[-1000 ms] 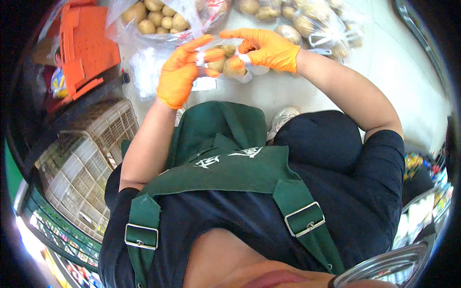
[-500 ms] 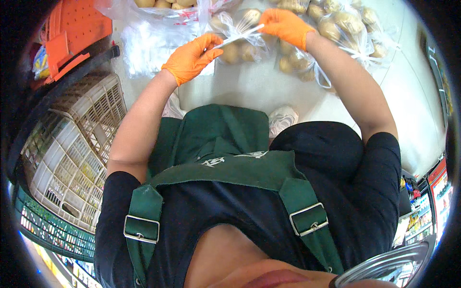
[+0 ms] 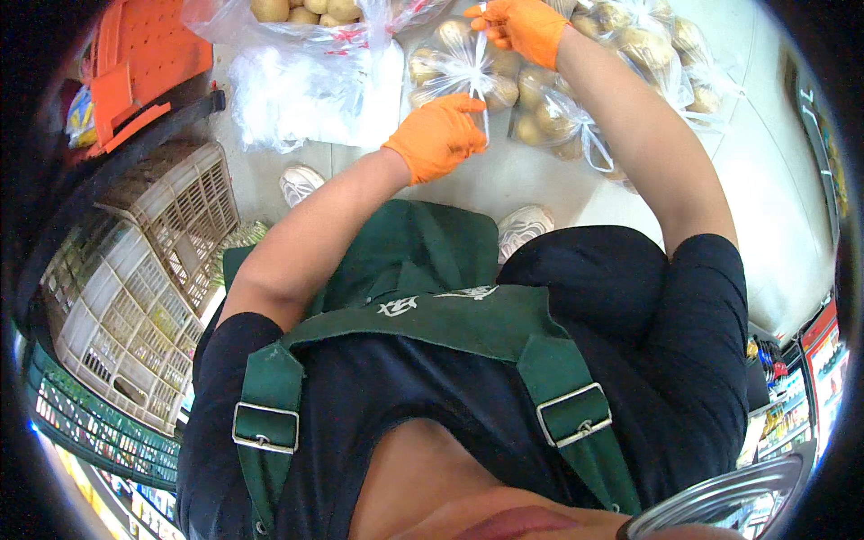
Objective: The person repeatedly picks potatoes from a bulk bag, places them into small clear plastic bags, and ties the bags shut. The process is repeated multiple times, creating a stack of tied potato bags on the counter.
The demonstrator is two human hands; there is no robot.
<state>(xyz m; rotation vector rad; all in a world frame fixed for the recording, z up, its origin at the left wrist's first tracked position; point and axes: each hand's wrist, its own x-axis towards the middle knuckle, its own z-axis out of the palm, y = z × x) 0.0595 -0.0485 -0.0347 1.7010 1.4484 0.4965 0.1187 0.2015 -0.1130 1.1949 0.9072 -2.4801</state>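
A clear plastic bag of potatoes (image 3: pixel 455 70) lies on the floor in front of me, its neck drawn together in the middle. My left hand (image 3: pixel 436 139), in an orange glove, is closed on the bag's near tie end. At the far side my right hand (image 3: pixel 526 32), gloved alike, pinches the opposite end. A narrow twisted strip of plastic runs between both hands across the bag. Just to the right sits another tied bag of potatoes (image 3: pixel 551 119), partly under my right forearm.
Several more tied potato bags (image 3: pixel 643 40) lie at the far right. Flat clear plastic bags (image 3: pixel 292 94) are stacked left of my hands, below an open bag of loose potatoes (image 3: pixel 315 13). Pale plastic crates (image 3: pixel 126 315) and an orange crate (image 3: pixel 148 58) stand at the left.
My left hand has moved right and nearer to me, my right hand slightly away and left. The strip between them has turned from nearly sideways to nearly lengthwise over the bag.
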